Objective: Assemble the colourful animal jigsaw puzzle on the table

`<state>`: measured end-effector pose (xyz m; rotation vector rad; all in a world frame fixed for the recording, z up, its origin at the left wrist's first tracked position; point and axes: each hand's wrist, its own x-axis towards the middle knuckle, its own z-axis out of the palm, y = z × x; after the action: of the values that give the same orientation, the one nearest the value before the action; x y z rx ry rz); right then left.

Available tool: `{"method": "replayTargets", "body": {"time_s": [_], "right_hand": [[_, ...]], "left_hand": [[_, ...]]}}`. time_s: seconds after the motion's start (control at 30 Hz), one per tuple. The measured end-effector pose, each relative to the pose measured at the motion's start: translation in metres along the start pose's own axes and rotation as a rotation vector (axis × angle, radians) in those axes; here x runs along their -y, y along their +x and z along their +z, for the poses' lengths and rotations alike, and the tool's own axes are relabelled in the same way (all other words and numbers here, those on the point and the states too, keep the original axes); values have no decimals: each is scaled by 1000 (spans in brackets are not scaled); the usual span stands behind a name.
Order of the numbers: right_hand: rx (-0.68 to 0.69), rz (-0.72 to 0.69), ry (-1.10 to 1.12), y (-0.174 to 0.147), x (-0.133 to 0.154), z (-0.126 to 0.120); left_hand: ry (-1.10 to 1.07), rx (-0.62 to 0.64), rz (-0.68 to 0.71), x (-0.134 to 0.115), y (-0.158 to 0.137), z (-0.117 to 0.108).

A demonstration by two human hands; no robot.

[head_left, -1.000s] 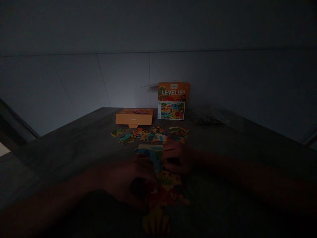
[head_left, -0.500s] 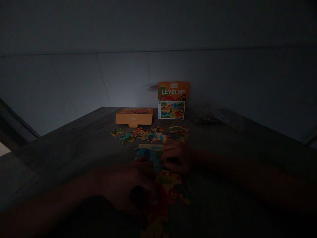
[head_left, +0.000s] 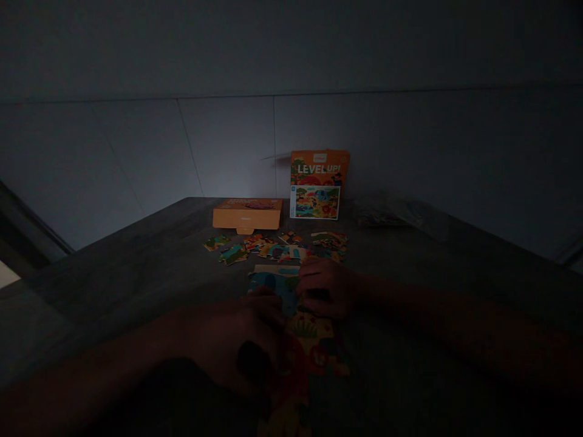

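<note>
A partly joined jigsaw puzzle (head_left: 314, 334) with bright animal pictures lies on the table in front of me, dim in the poor light. My left hand (head_left: 241, 343) is over its left side, fingers bent down and closed on it. On the upper right part of the puzzle, my right hand (head_left: 325, 285) has curled fingers gripping its edge. The blue pieces (head_left: 273, 282) between the hands show in part. Both hands hide their fingertips, so the exact pieces under them do not show.
Loose puzzle pieces (head_left: 259, 243) lie scattered beyond the hands. Behind them are an orange box (head_left: 246, 217) lying flat and an upright orange "LEVEL UP!" box (head_left: 319, 159) with a picture card (head_left: 316, 202) before it. A clear plastic bag (head_left: 401, 212) lies at the right, near the wall.
</note>
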<state>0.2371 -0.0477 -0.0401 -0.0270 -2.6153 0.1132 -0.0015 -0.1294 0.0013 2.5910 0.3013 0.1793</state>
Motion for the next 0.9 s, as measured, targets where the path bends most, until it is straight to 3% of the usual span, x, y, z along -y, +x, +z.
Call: {"method": "replayTargets", "body": {"time_s": [0.9], "right_hand": [[-21, 36, -102, -7, 0, 7]], "left_hand": [[107, -77, -105, 7, -1, -3]]}}
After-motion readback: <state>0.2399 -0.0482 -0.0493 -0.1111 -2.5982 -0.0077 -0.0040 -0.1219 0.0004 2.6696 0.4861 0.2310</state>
